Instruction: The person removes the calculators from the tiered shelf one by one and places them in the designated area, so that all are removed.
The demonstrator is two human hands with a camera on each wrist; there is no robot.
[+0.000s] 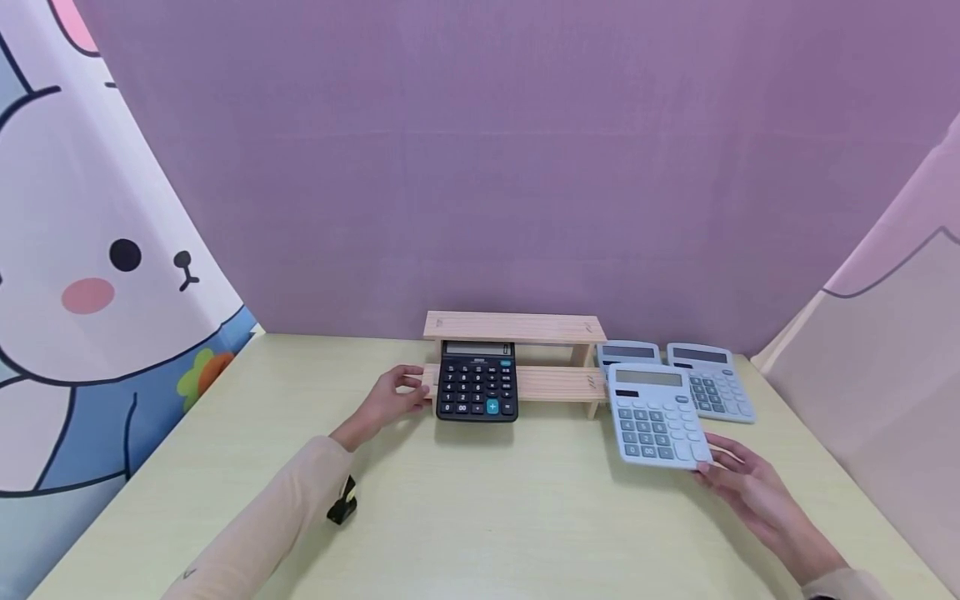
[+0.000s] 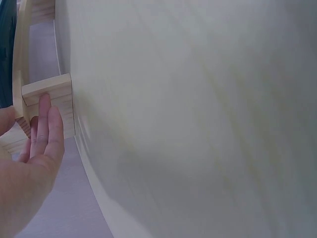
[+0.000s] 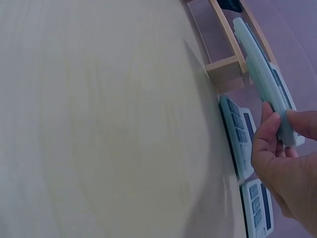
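A two-tier wooden rack [image 1: 558, 383] stands at the back of the table, with a black calculator [image 1: 477, 387] leaning on its lower tier at the left. My left hand [image 1: 386, 398] holds the left end of that lower tier, thumb above and fingers beneath, as the left wrist view shows. By its lower right corner, my right hand [image 1: 757, 498] pinches a light blue calculator [image 1: 654, 417], raised over the table beside the rack's right end. In the right wrist view this calculator [image 3: 267, 79] appears edge-on between thumb and fingers.
Two more light blue calculators lie right of the rack: one [image 1: 630, 351] partly hidden behind the held one, the other [image 1: 722, 385] farther right. A purple cloth [image 1: 480, 167] hangs behind the table [image 1: 480, 517]. Cloth with a cartoon figure [image 1: 82, 250] borders the left side.
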